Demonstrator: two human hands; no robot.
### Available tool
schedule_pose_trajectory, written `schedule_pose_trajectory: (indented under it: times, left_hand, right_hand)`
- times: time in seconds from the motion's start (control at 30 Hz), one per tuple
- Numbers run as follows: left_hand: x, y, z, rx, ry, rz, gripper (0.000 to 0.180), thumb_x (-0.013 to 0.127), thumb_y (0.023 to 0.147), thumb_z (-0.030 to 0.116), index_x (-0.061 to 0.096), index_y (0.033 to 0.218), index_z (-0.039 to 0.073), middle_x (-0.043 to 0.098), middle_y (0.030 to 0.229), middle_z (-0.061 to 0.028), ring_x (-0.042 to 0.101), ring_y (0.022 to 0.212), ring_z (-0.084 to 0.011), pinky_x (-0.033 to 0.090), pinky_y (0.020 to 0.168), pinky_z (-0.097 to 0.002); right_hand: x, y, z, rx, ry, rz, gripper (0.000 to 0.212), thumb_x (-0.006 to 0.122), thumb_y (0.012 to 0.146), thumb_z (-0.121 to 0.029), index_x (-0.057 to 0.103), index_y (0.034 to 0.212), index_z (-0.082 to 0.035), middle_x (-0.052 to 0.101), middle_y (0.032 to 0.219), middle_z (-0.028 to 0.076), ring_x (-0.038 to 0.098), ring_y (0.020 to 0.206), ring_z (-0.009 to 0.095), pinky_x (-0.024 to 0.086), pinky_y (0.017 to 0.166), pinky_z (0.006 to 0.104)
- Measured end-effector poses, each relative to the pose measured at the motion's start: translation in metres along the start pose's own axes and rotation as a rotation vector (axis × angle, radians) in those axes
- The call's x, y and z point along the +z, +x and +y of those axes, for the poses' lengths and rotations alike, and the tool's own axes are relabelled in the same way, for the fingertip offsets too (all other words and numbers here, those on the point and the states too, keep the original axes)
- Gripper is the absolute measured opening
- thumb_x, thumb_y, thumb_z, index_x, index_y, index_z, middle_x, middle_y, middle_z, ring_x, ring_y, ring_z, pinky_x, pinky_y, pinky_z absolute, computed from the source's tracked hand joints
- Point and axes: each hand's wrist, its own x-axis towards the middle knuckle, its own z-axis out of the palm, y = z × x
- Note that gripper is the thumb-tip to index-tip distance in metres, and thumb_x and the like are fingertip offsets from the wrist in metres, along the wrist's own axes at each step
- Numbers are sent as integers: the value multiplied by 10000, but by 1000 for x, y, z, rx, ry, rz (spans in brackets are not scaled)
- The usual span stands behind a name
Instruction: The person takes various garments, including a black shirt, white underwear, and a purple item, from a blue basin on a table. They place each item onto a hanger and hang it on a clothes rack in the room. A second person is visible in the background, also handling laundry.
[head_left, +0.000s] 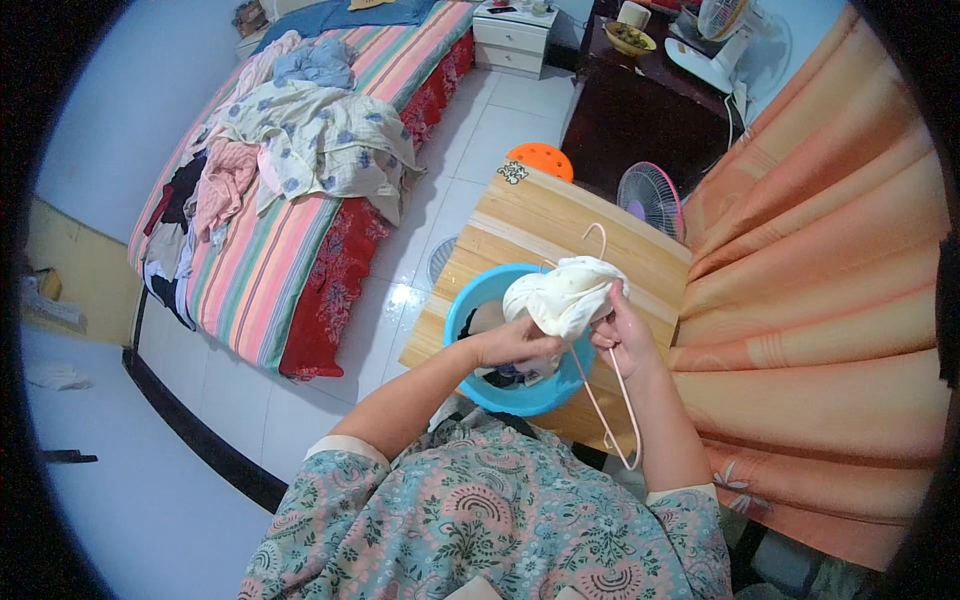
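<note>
A bunched white piece of cloth point(562, 297), probably a garment, is held up over a light blue basin point(530, 402). My left hand point(515, 343) has its fingers closed on the lower left side of the cloth. My right hand point(627, 332) grips the cloth's right side, with the thumb pointing up. A thin pale pink clothes hanger point(627, 397) passes through or behind the bundle and hangs down by my right wrist. Its hook shows above the cloth; the middle part is hidden. Inside the basin lie dark and pale clothes point(505, 375), partly covered by my left hand.
The basin stands on a wooden table point(540, 215). An orange stool point(541, 160) and a small fan point(650, 198) are beyond it. Orange curtains point(820, 300) hang to the right. A striped bed point(265, 300) with heaped clothes and a blanket point(320, 140) is at left.
</note>
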Motion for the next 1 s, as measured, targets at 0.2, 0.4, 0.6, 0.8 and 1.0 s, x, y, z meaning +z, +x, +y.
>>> schedule_pose_trajectory:
  times: [0.2,0.4,0.6,0.8,1.0]
  left_hand:
    - [19,-2,-33,-180,197,-111,594,489,855,481,307,1270,97,539,892,-58,522,729,-120,473,547,-267]
    - [-3,-14,-31,-199,-313,-228,690,401,864,532,179,1390,146,335,1309,-68,395,1146,-221,492,753,-393]
    - [9,31,-24,-288,-415,151,737,262,826,675,307,1347,154,370,1317,-65,354,1204,-259,386,884,-446]
    - [14,54,-8,143,-1175,434,335,444,912,254,417,1172,45,528,1135,-124,544,1026,-266,458,877,-429]
    - [-21,10,41,-101,-751,401,408,537,836,281,475,1144,21,580,1044,-128,583,940,-226,484,814,-356]
  right_hand:
    - [25,-18,-21,-35,-80,34,310,390,917,-407,494,1004,-129,517,707,-39,246,380,19,231,344,151]
    - [18,-33,-25,-47,-169,13,241,416,925,-336,486,1031,-131,522,737,-38,251,375,18,227,342,151]
    - [26,-58,-10,-108,-414,92,305,446,921,-266,419,1185,-117,502,771,-49,219,365,19,223,342,176]
    - [10,-78,8,-247,-636,8,516,676,760,-68,358,1166,-83,459,1042,37,457,1026,143,386,901,305]
    - [-53,-45,12,-387,-935,373,197,567,856,-179,441,940,-52,551,805,48,557,762,135,439,732,271]
